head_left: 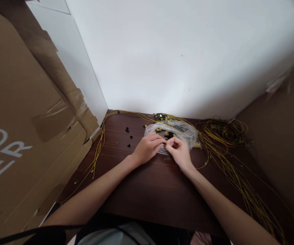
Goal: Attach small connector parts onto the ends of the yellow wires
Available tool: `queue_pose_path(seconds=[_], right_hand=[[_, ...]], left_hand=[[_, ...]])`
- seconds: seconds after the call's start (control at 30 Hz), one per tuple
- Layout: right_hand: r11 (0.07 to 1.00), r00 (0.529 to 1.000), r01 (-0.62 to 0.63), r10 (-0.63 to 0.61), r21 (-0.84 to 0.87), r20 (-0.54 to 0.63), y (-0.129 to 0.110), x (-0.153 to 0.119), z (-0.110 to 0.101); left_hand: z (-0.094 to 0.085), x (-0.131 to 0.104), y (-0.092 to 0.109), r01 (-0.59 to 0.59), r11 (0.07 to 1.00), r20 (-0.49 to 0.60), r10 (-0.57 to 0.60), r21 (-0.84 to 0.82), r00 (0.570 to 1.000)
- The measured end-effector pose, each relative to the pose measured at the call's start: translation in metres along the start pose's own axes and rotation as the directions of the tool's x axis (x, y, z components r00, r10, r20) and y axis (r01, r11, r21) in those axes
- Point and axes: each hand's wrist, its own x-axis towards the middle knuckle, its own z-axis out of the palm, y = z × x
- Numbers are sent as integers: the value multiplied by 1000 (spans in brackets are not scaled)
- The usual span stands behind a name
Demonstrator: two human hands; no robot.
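My left hand [149,147] and my right hand [179,151] meet fingertip to fingertip over a clear plastic bag [191,133]. Both are closed in a pinch around a tiny dark piece [165,143], mostly hidden by the fingers, so its kind cannot be made out. In the bag, just beyond my fingers, lie small black and yellow parts [170,134]. Left of my left hand, several loose small black pieces [127,130] are scattered on the dark brown table [147,190].
Thin yellow and black wires [228,166] run down the table's right side from a coiled bundle [222,131]. More yellow wires [99,148] curve along the left edge. A white wall [172,61] stands behind, with cardboard [34,102] at left and a brown panel [279,136] at right.
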Motion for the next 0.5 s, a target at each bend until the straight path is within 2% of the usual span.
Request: queue_pose_path(seconds=[0.23,0.37,0.5], right_hand=[[998,999,-39,39,50,0,2,4,-5],[1000,1000,8,-8,5,28,2,4,-5],[998,997,-42,39,52,61,1,3,-4]], left_hand=[[6,5,-6,115,989,-30,-118,-95,993],[2,1,-7,230,958,3,-232,-170,973],[-2,3,-6,310,924,26,-312,-225,950]])
